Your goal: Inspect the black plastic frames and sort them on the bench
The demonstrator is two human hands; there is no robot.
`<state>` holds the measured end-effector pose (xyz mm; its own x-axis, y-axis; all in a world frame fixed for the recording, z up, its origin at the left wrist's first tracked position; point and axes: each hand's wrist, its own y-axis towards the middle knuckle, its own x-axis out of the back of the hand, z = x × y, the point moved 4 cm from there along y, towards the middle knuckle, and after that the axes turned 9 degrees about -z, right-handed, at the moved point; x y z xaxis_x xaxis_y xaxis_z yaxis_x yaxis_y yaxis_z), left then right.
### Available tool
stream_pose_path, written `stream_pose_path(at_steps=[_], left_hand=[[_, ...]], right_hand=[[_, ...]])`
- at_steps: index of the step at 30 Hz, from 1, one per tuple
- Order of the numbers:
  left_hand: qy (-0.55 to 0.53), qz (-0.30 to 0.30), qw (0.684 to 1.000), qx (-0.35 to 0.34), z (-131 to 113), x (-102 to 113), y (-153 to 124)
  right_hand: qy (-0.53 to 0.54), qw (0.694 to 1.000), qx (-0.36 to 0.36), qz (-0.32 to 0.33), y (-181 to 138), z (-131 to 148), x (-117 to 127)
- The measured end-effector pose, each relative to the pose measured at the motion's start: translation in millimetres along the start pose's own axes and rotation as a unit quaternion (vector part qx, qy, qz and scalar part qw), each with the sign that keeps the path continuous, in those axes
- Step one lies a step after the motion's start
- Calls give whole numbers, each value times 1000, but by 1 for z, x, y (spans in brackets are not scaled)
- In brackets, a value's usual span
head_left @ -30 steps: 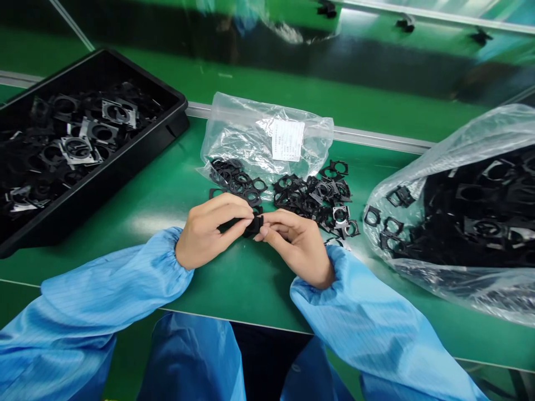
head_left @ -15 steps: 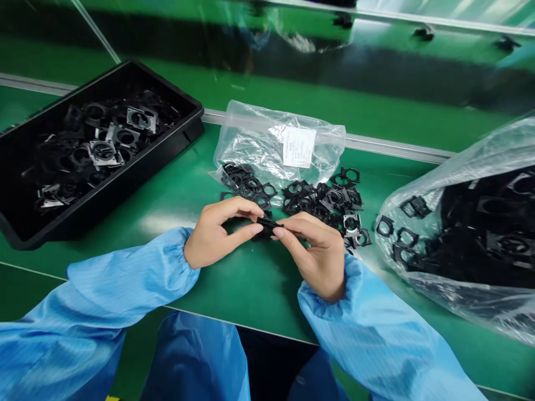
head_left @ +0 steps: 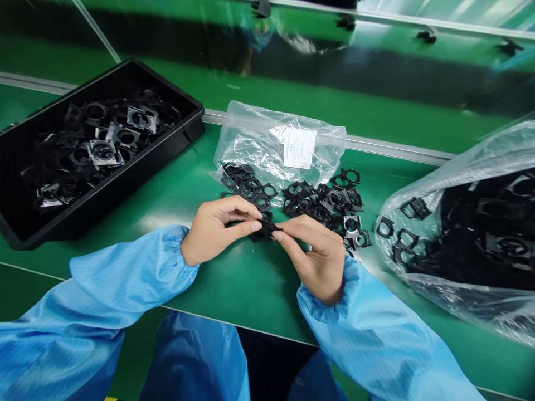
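Note:
Both hands meet over the green table [head_left: 234, 278] and pinch one small black plastic frame part [head_left: 264, 228] between them. My left hand [head_left: 217, 229] grips it from the left with thumb and fingers closed. My right hand [head_left: 315, 253] grips its right end with closed fingertips. Just behind the hands lies a loose pile of the same black ring-frame parts [head_left: 317, 201], partly spilling from a small clear bag [head_left: 267, 145] with a white label.
A black tray [head_left: 167, 142] at the left holds several black and silver frame parts. A large clear bag [head_left: 468, 223] full of black parts lies at the right. A metal rail [head_left: 397, 149] crosses the table behind the bags.
The hands have turned the black part between the fingers; it now lies flatter and thinner to the eye. Between the two earlier frames the view shifted a little to the right.

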<state>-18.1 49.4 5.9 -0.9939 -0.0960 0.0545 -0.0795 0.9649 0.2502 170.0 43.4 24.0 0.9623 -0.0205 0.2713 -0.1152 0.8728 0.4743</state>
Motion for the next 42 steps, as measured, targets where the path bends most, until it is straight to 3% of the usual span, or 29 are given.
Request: stream_pose_path(at_steps=[5, 12, 17, 20, 23, 25, 31, 34, 38, 42], left_hand=[[-12, 12, 1000, 26, -3, 2, 3], [-3, 22, 999, 48, -1, 0, -1], [-22, 43, 997, 57, 4, -3, -1], [-1, 65, 998, 18, 3, -4, 0], [45, 43, 996, -63, -4, -1, -1], [56, 36, 995, -76, -6, 0, -2], [-61, 46, 995, 71, 2, -2, -2], [-55, 23, 996, 69, 2, -1, 0], [-1, -5, 1000, 20, 0, -1, -4], [27, 9, 999, -32, -3, -2, -9]], right_hand=[[-18, 1000, 5, -1, -1, 1, 0], [-46, 997, -53, -3, -2, 2, 0], [-8, 999, -48, -12, 1, 0, 1], [-7, 1000, -17, -24, 3, 0, 3], [-32, 999, 2, -26, 1, 0, 3], [-52, 999, 12, -11, -2, -1, 2], [-91, 992, 89, 23, -9, 3, 2], [-39, 998, 41, 29, -7, 2, 2], [54, 994, -90, 14, -6, -6, -1], [57, 986, -153, 13, -7, -12, -4]])
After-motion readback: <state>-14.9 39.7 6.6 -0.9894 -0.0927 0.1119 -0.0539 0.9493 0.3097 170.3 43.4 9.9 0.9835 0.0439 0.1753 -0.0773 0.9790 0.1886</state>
